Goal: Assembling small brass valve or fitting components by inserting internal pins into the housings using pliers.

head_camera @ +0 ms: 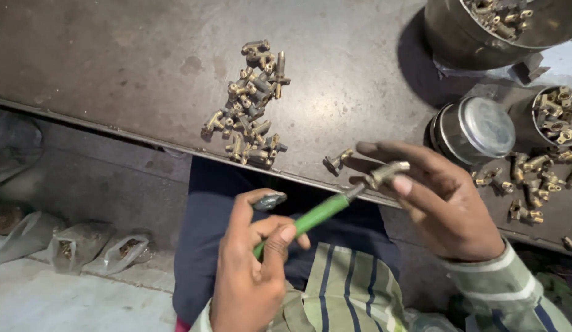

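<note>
- Brass fitting: one piece, short and angled with a dull yellow metal finish, was pinched between the fingertips of the right hand just above the near edge of the table.
- Green-handled tool: one, with a slim round plastic handle and a narrow metal tip that met the fitting. The left hand was closed around the handle, thumb raised.
- Loose pile of fittings: too many to count, lying in one heap on the worn, stained metal table, well apart from the hands.
- Single fitting lay just beside the right fingers.
- Second scatter of fittings lay at the right.
- Three round metal containers: large steel bowl and small tin both held fittings; lidded tin stood between them.
- Plastic bags lay on the floor at the left.
</note>
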